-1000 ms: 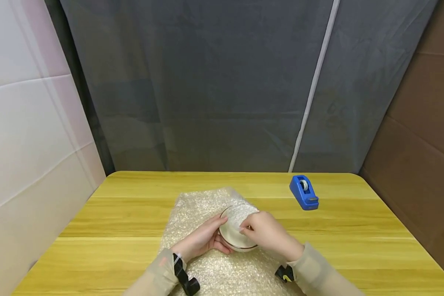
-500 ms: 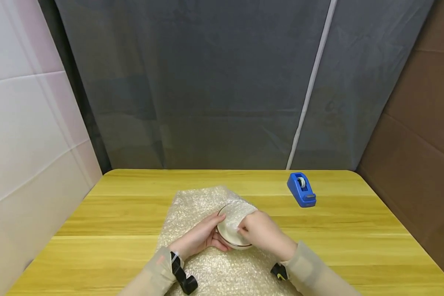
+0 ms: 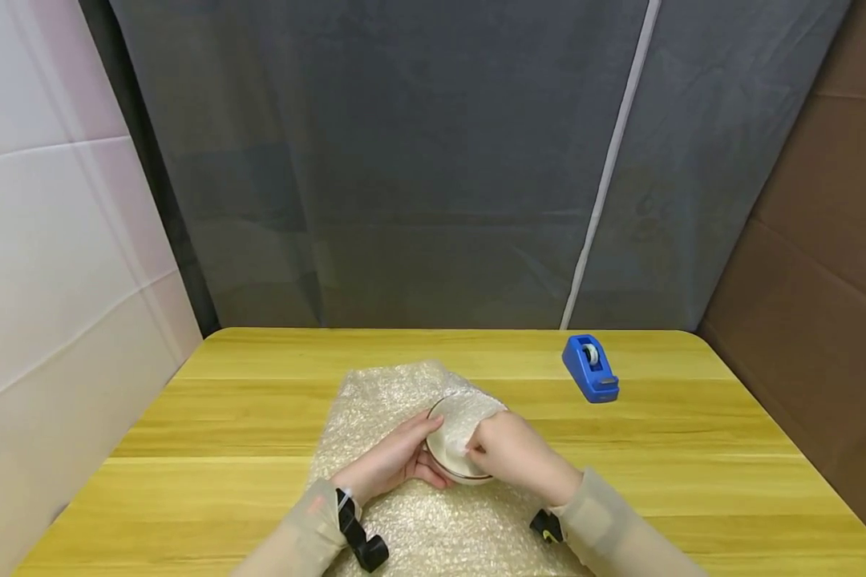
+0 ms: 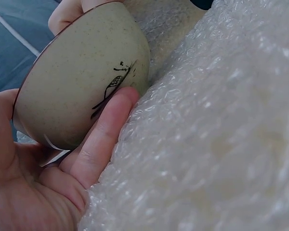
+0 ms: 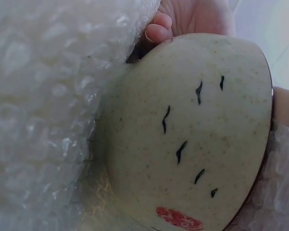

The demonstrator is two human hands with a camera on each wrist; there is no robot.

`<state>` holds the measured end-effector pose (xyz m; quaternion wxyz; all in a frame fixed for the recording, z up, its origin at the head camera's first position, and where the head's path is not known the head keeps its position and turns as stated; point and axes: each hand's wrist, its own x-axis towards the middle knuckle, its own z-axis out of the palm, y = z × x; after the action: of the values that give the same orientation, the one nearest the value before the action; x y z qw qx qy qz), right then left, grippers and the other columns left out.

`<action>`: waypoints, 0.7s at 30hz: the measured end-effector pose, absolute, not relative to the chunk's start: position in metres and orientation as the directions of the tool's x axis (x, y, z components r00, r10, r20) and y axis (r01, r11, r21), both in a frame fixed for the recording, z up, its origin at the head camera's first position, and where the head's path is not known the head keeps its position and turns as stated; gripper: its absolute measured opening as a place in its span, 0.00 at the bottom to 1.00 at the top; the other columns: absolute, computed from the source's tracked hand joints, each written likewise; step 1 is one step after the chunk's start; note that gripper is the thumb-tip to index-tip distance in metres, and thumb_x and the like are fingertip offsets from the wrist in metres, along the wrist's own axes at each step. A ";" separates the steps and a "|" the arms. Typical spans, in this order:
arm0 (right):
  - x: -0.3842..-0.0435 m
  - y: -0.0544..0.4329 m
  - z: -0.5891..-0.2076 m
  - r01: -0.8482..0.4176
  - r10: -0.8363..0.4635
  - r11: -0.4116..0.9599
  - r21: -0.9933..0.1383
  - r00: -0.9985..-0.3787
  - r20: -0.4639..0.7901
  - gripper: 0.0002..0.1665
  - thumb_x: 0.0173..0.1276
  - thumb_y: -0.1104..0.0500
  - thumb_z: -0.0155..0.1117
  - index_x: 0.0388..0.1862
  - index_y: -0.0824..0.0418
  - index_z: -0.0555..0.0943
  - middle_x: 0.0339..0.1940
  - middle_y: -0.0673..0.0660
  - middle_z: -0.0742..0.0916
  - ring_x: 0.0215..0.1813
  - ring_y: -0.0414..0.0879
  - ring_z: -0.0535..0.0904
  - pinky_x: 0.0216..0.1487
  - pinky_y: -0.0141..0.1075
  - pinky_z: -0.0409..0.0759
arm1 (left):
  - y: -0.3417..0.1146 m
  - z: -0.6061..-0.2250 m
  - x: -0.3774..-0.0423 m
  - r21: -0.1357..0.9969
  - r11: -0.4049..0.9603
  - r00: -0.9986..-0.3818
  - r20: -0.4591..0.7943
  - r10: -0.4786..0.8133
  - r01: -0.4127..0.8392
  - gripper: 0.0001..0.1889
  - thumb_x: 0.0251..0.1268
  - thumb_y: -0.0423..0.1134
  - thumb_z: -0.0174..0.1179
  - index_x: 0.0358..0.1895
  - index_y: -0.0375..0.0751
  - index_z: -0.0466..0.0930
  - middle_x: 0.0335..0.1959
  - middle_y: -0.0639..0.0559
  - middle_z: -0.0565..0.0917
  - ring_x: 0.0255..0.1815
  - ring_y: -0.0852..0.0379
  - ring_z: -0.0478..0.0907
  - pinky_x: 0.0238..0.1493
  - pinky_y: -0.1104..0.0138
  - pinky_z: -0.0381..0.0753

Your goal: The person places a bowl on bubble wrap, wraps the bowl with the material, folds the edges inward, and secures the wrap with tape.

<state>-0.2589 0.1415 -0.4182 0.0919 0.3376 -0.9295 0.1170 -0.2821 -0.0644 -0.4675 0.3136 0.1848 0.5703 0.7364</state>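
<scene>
A speckled cream bowl with a brown rim is tilted over the sheet of bubble wrap. My left hand grips it on the left, thumb over the rim and fingers beneath. The left wrist view shows those fingers along the bowl's painted outer wall. Inside the bowl, my right hand has curled fingers pinching a flap of the wrap that comes over the far rim. Its fingertips are mostly hidden in the head view. Black strokes and a red seal mark the bowl in the right wrist view.
A blue tape dispenser stands at the back right of the wooden table. A grey curtain hangs behind the table. White sheeting is at the left, and a brown panel at the right.
My right hand's fingers have moved slightly deeper into the bowl with the wrap. The left hand keeps its grip. The head view has shifted slightly.
</scene>
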 end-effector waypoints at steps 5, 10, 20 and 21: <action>-0.258 0.143 -0.417 -0.666 -0.640 0.743 -0.071 -0.737 0.217 0.21 0.63 0.48 0.66 0.11 0.50 0.80 0.14 0.40 0.70 0.18 0.35 0.61 0.21 0.32 0.65 | -0.063 -0.467 -0.282 0.962 -0.143 -0.738 -0.078 0.670 -0.231 0.33 0.77 0.53 0.43 0.73 0.34 0.49 0.39 0.31 0.83 0.28 0.49 0.85 0.33 0.60 0.86; -0.256 0.145 -0.416 -0.663 -0.643 0.746 -0.065 -0.742 0.192 0.29 0.67 0.38 0.59 0.09 0.50 0.74 0.18 0.41 0.70 0.18 0.37 0.63 0.23 0.34 0.67 | -0.062 -0.467 -0.282 0.969 -0.132 -0.743 -0.070 0.665 -0.209 0.31 0.78 0.52 0.42 0.71 0.32 0.53 0.38 0.31 0.84 0.28 0.50 0.85 0.32 0.61 0.86; -0.256 0.144 -0.419 -0.659 -0.647 0.750 -0.051 -0.748 0.144 0.33 0.71 0.34 0.49 0.10 0.49 0.72 0.18 0.41 0.69 0.18 0.36 0.63 0.39 0.41 0.75 | -0.069 -0.457 -0.284 0.992 0.124 -0.862 -0.041 0.505 0.025 0.33 0.73 0.55 0.49 0.69 0.31 0.62 0.27 0.38 0.84 0.20 0.49 0.82 0.21 0.60 0.83; -0.255 0.144 -0.419 -0.657 -0.646 0.752 -0.053 -0.750 0.144 0.33 0.71 0.33 0.48 0.10 0.49 0.72 0.18 0.41 0.69 0.18 0.36 0.63 0.40 0.41 0.75 | -0.070 -0.454 -0.285 0.983 0.169 -0.890 -0.009 0.455 0.077 0.32 0.73 0.56 0.50 0.68 0.33 0.65 0.28 0.41 0.84 0.18 0.51 0.80 0.19 0.62 0.82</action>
<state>-0.2555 0.1439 -0.4194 0.0584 0.3488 -0.9340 0.0504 -0.2846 -0.0703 -0.4537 0.1527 0.1775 0.7492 0.6195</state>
